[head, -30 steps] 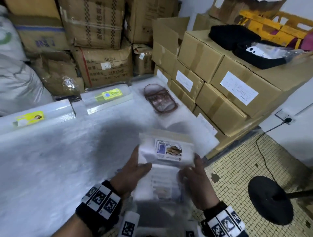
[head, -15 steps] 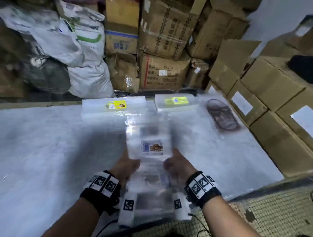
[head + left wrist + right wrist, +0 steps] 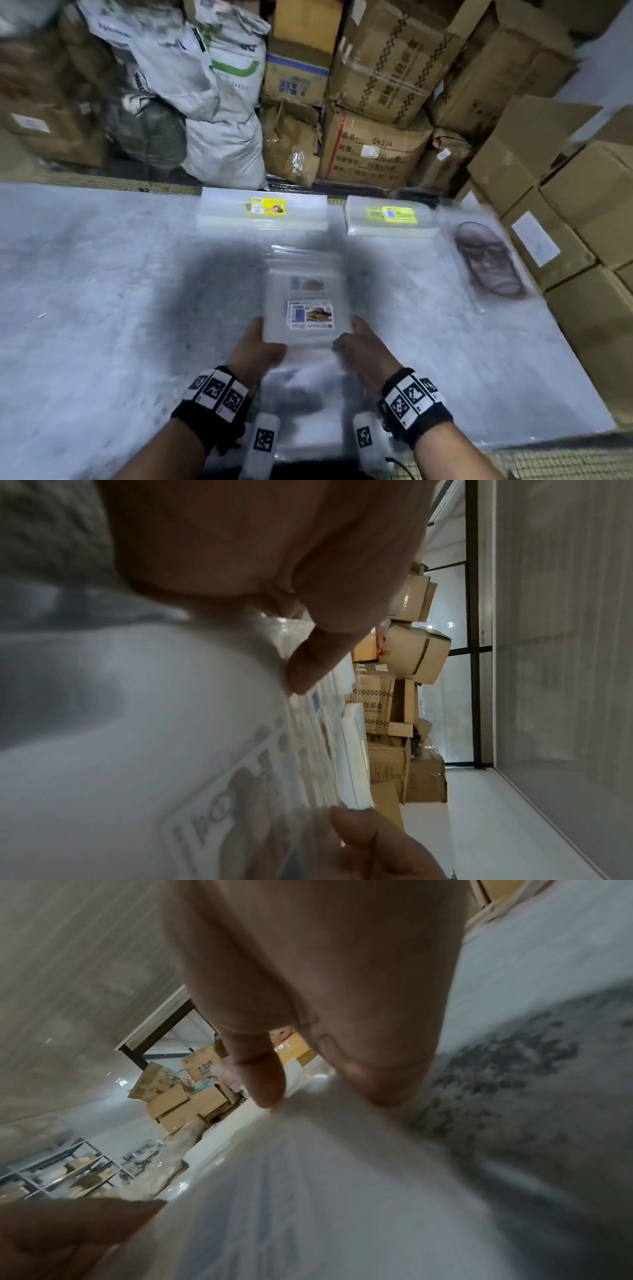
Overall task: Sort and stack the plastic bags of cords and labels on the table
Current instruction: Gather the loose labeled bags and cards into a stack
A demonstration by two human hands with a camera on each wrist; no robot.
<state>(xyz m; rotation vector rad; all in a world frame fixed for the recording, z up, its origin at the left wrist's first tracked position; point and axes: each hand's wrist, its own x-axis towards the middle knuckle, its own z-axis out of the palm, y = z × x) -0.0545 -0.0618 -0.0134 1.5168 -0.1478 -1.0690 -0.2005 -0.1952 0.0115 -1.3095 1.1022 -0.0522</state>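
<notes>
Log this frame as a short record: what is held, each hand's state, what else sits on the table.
held: stack of clear label bags, above the table
left hand: grips the stack's left edge
right hand: grips the stack's right edge
far piles: two bag piles with yellow labels
right side: bag of brown cord, lying flat

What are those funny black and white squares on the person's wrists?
Each bare forearm wears a black wristband covered with white tags printed with square black codes. A white block carrying another code tag hangs under each wrist. A thin black cable trails from the right one. No sleeves, no gloves.
</notes>
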